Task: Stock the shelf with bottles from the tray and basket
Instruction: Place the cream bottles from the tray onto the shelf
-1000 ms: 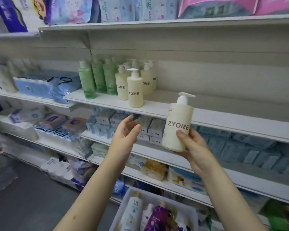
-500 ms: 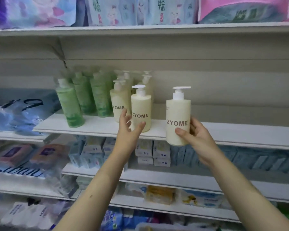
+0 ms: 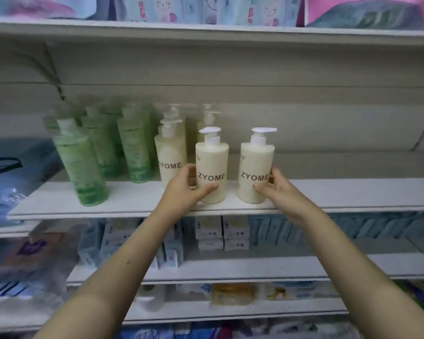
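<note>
Two cream ZYOME pump bottles stand side by side near the front edge of the white shelf (image 3: 123, 204). My right hand (image 3: 277, 189) grips the right bottle (image 3: 255, 162) low down, thumb on its label, its base on the shelf. My left hand (image 3: 184, 189) holds the left bottle (image 3: 212, 162) from the left, thumb across its front. More cream ZYOME bottles (image 3: 170, 155) stand behind, and several green bottles (image 3: 83, 165) fill the shelf's left part. The tray and basket are out of view.
The shelf to the right of the bottles is bare board (image 3: 353, 194). An upper shelf (image 3: 206, 33) carries soft packs. Lower shelves hold small boxes (image 3: 222, 231) and packets. Blue wrapped packs (image 3: 5, 182) lie at the far left.
My right hand carried the cream bottle up and set it on the shelf beside the front one. My left hand rose from empty air and took hold of that neighbouring bottle. The camera tilted up.
</note>
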